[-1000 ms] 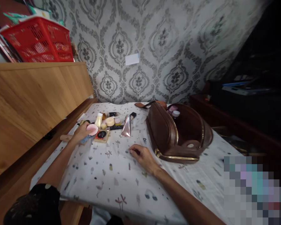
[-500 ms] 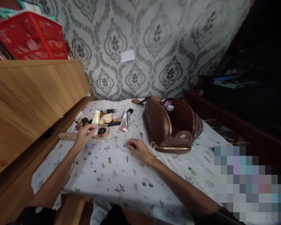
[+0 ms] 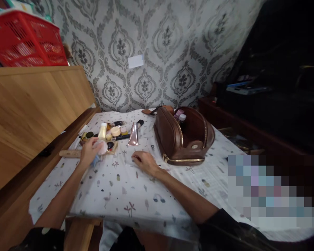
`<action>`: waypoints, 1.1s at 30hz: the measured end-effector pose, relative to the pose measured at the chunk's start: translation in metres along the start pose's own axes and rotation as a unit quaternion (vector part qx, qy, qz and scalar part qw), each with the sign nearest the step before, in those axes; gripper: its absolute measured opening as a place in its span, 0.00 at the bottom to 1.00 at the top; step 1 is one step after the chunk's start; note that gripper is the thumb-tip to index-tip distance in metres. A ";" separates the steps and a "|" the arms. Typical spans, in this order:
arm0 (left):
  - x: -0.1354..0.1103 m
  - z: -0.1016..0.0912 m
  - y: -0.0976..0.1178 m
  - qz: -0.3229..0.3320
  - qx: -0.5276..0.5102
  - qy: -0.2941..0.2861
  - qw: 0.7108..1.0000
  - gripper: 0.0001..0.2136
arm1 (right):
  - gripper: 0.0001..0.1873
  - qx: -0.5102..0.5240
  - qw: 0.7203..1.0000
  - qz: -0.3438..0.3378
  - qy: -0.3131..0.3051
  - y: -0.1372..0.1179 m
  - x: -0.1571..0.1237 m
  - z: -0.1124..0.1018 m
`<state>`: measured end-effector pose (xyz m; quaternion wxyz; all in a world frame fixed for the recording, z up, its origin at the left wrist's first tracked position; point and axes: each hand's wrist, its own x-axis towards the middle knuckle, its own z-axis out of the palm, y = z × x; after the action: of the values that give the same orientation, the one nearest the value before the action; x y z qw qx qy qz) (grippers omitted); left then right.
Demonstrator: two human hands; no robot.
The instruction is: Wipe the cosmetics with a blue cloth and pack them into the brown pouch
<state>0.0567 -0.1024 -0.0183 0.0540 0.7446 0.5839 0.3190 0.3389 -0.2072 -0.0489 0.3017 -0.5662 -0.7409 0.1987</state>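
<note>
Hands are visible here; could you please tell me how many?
2: the left hand, holding a pink round item, and the right hand over the patterned cloth, near the brown bag.

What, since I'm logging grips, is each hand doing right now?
Left hand: holding a pale pink round item.
Right hand: loosely closed, nothing visible in it.

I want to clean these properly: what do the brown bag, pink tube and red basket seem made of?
Brown bag: leather or imitation, semi-gloss, judging by its soft highlights.
Pink tube: probably plastic or foil laminate, metallic finish, from its sheen and flat end.
Red basket: likely moulded plastic, slightly glossy, from its even color and slotted walls.
</note>
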 end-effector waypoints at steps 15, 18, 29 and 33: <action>-0.068 0.014 0.064 0.135 -0.129 -0.120 0.975 0.15 | 0.10 0.009 0.999 -0.034 -0.003 0.003 -0.007 -0.008; -0.082 0.010 0.057 0.176 -0.061 -0.160 0.969 0.27 | 0.10 0.009 0.999 -0.042 -0.011 0.004 -0.006 -0.009; -0.065 0.019 0.082 0.177 -0.076 -0.173 0.966 0.30 | 0.12 0.185 0.981 0.016 0.054 0.015 -0.007 -0.007; -0.049 0.033 0.105 0.211 -0.114 -0.206 0.949 0.32 | 0.20 0.180 0.981 0.045 0.052 0.017 0.005 -0.017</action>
<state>0.1565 -0.1697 -0.0168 0.1891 0.8892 0.3491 0.2272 0.3613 -0.1981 -0.0461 0.4277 -0.5452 -0.6497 0.3126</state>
